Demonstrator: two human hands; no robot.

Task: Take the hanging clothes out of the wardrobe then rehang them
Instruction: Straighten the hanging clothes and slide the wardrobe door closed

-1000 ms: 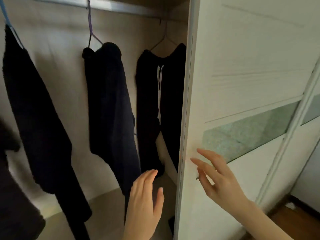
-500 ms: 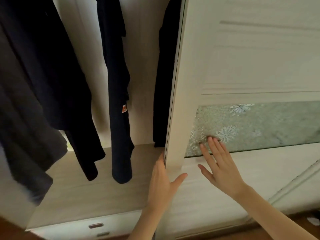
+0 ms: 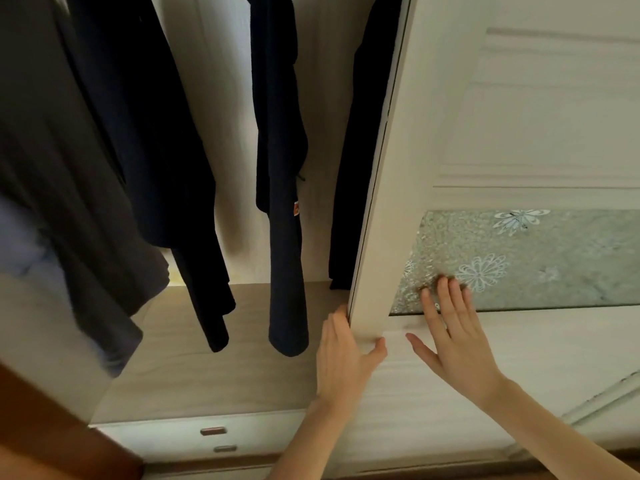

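You are at the very start of the job: both your hands are on the sliding door, not on any clothing. Your left hand, low in the centre of the frame, grips the door's leading edge, with the thumb on the front face and the fingers curled round behind it, out of sight. Your right hand, just to its right, lies open and flat against the door face, its fingertips reaching onto the frosted glass panel with the flower pattern. The clothes hang inside the open part of the wardrobe, across the left and centre of the frame: a grey garment at the far left, a dark garment beside it, a navy garment with a small orange tag in the middle, and a black garment half hidden behind the door edge. That makes 4 pieces in view, none touched by either hand; the rail and hangers lie above the frame. The hems end above the wardrobe floor, and 2 drawer handles show below it. I judge that nothing has been taken out yet: the door must clear the black garment first, and every removal and rehanging is left to do.
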